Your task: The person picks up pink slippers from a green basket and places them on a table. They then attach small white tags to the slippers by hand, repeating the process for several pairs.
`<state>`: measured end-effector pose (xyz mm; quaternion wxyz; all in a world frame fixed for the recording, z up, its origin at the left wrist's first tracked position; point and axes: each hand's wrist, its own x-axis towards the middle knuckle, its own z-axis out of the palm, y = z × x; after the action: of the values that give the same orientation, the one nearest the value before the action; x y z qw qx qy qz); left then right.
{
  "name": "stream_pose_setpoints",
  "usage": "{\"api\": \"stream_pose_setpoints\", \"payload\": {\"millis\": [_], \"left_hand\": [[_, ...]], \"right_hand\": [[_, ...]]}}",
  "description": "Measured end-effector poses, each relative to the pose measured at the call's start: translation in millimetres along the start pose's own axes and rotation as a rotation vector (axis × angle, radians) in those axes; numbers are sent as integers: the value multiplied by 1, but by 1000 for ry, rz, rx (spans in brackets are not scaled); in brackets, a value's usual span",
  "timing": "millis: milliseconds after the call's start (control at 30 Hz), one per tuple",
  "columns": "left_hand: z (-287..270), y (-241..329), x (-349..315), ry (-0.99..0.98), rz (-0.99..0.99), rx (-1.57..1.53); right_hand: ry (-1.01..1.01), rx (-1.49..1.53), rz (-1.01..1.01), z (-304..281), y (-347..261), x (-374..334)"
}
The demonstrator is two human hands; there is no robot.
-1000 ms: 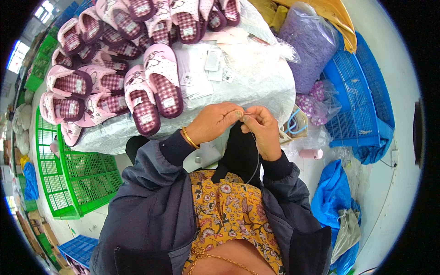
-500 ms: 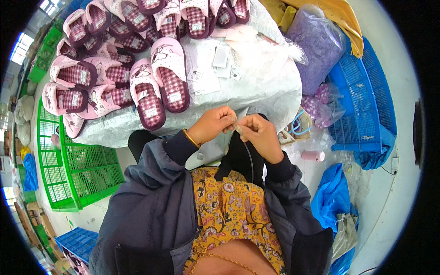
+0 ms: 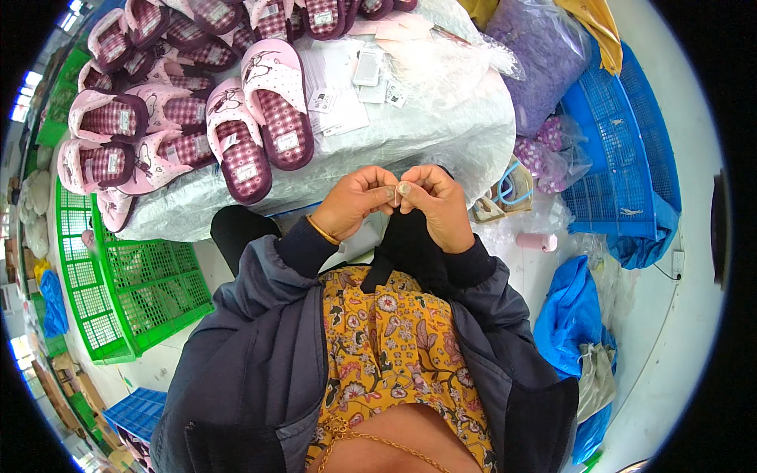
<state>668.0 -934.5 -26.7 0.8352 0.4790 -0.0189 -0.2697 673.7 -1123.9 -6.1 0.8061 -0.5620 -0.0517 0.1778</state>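
Hands pinched together over something tiny, right at the counter edge

Left hand [image 3: 356, 202] and right hand [image 3: 436, 203] meet fingertip to fingertip, both closed narrow on a small pale bit [image 3: 397, 191] that's too little to make out. It sits just in front of the plastic-covered counter [image 3: 441, 118], where pink plaid slippers [image 3: 260, 118] and paper tags [image 3: 339, 98] lie. Green crate [image 3: 134, 284] on the left, blue crate [image 3: 623, 158] on the right.
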Motion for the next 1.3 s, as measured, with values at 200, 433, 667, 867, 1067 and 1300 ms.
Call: {"api": "stream_pose_setpoints", "payload": {"millis": [200, 433, 667, 867, 1067, 1300], "left_hand": [[-6, 8, -6, -47, -16, 167], [-1, 29, -15, 79, 132, 782], [3, 34, -19, 111, 437, 1215], [6, 37, -22, 137, 451, 1218], [5, 32, -26, 161, 478, 1180], [1, 27, -32, 145, 361, 999]], "right_hand": [[-36, 44, 63, 2, 1, -3], [5, -187, 47, -13, 1, -3], [-17, -432, -136, -18, -34, -1], [-196, -814, -196, 12, -30, -1], [-36, -964, -602, 21, -23, 4], [-177, -812, -206, 21, -18, 8]]}}
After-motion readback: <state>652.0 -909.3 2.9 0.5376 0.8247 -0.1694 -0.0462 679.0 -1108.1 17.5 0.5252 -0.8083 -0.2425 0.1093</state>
